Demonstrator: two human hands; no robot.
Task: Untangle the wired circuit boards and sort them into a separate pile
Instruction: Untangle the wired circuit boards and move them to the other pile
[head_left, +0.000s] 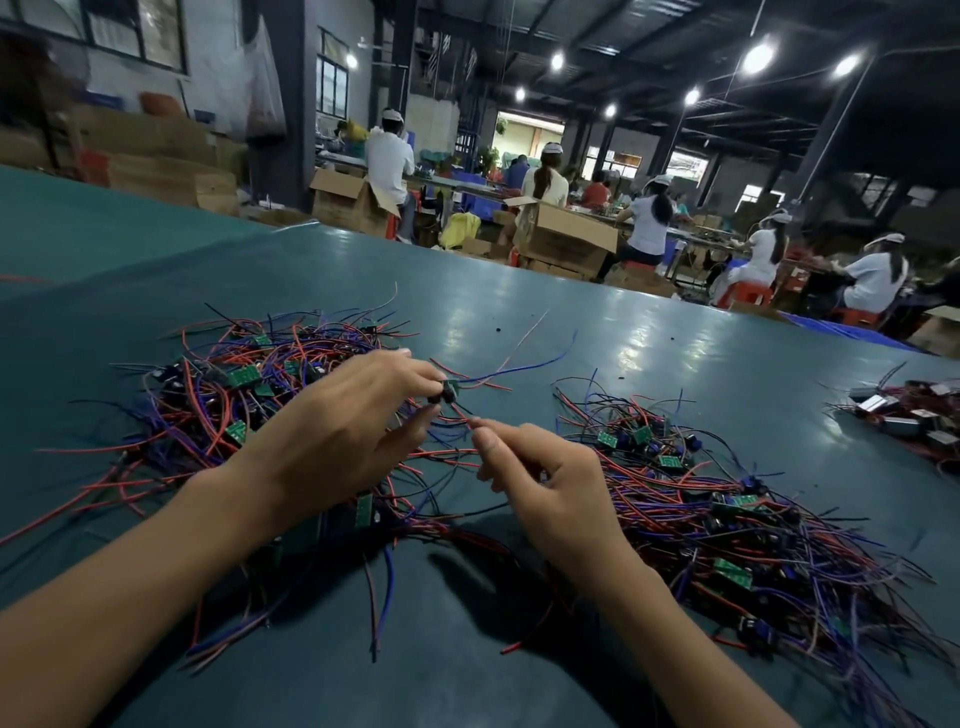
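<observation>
Left hand (337, 431) pinches a wired circuit board (451, 388), right hand (550, 483) pinches a red wire (464, 417), between left pile (223, 395) and right pile (727, 519) on a green table (571, 322); board markings too small to read.

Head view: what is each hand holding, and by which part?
The left hand pinches a small wired circuit board by its body. The right hand pinches a red wire close below that board.

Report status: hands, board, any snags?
Left hand pinches small green circuit board. Right hand pinches thin red wire near it. Tangled red-and-blue wire pile lies beneath; snag possible.
</observation>
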